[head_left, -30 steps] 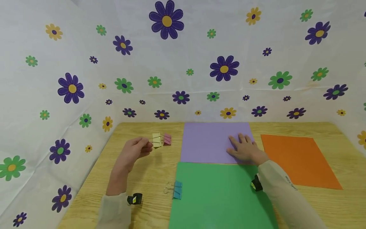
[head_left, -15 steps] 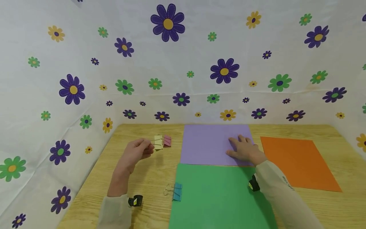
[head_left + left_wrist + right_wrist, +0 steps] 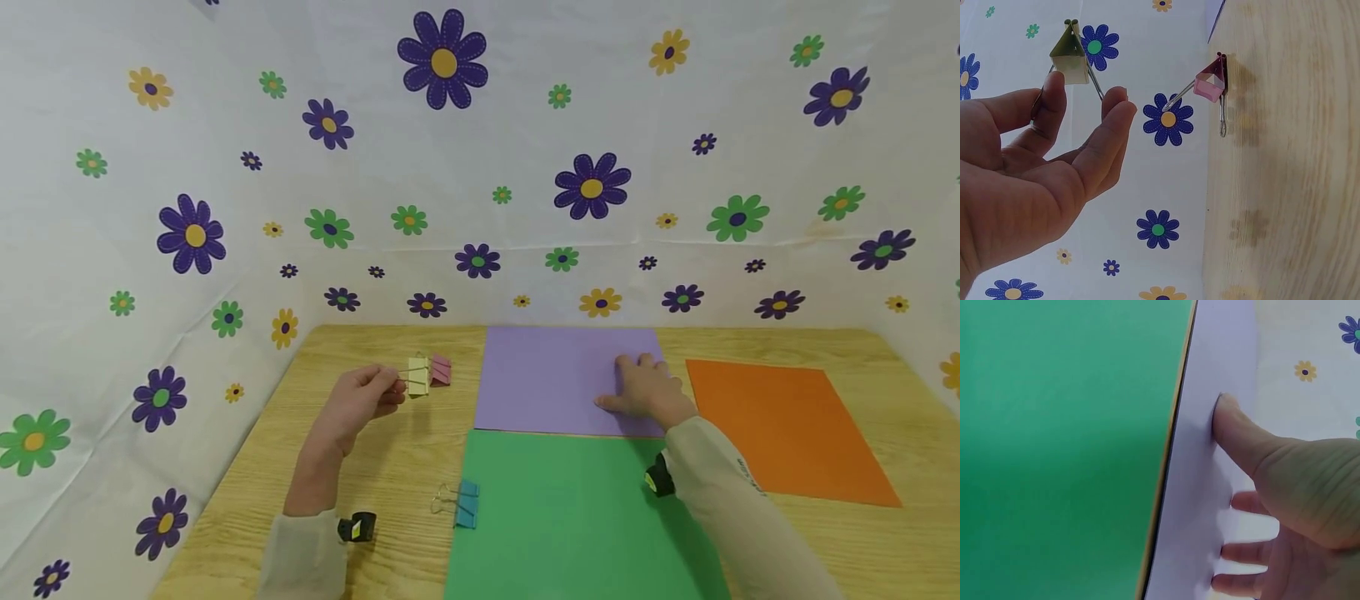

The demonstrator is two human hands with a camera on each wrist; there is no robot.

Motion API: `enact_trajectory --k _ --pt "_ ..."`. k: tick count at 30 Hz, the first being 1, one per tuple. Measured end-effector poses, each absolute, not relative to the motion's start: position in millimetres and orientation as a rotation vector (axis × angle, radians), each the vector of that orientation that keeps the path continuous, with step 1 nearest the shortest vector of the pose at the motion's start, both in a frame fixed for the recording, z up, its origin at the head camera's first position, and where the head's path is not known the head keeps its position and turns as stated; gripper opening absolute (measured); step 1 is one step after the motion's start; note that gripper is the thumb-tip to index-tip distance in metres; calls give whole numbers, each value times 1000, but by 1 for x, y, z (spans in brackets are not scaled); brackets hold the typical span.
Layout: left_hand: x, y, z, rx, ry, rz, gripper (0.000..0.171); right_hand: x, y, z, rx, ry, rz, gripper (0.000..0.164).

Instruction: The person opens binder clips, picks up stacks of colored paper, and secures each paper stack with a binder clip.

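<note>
My left hand (image 3: pixel 366 398) pinches a pale yellow binder clip (image 3: pixel 418 377) by its wire handles, thumb on one and fingertips on the other. In the left wrist view the yellow clip (image 3: pixel 1070 67) hangs in the air, its handles spread apart. A pink binder clip (image 3: pixel 441 370) lies on the table just past it. My right hand (image 3: pixel 647 390) rests its fingertips on a purple sheet (image 3: pixel 543 375), fingers bent and spread. The right wrist view shows the thumb (image 3: pixel 1238 428) and fingertips on this sheet, near its edge beside the green sheet (image 3: pixel 1066 437).
A blue binder clip (image 3: pixel 467 505) sits at the left edge of the green sheet (image 3: pixel 577 517), nearest the body. An orange sheet (image 3: pixel 787 433) lies to the right on the wooden table (image 3: pixel 847 350). Flower-patterned white cloth (image 3: pixel 525 133) encloses the back and sides.
The right hand's fingers have drawn in and bent more on the purple sheet. The left hand with the yellow binder clip has shifted only slightly to the right.
</note>
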State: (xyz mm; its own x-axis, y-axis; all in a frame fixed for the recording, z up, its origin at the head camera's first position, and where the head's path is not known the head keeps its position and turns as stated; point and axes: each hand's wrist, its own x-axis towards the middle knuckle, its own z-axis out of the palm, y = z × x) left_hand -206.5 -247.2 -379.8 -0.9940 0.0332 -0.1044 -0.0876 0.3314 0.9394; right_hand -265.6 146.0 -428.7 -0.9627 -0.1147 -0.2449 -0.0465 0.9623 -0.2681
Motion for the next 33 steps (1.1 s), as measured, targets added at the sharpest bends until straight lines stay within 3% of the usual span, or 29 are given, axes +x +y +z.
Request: enact_trajectory --k 17,25,33 --pt "-208 -247 -381 -50 2486 1762 36 -266 144 -424 181 2856 -341 111" --pt "-208 -249 -383 -62 2471 1770 35 -268 150 -426 147 2793 -394 107" --pt "-206 -250 -381 -62 2477 1777 37 -270 158 -420 104 2758 -460 86"
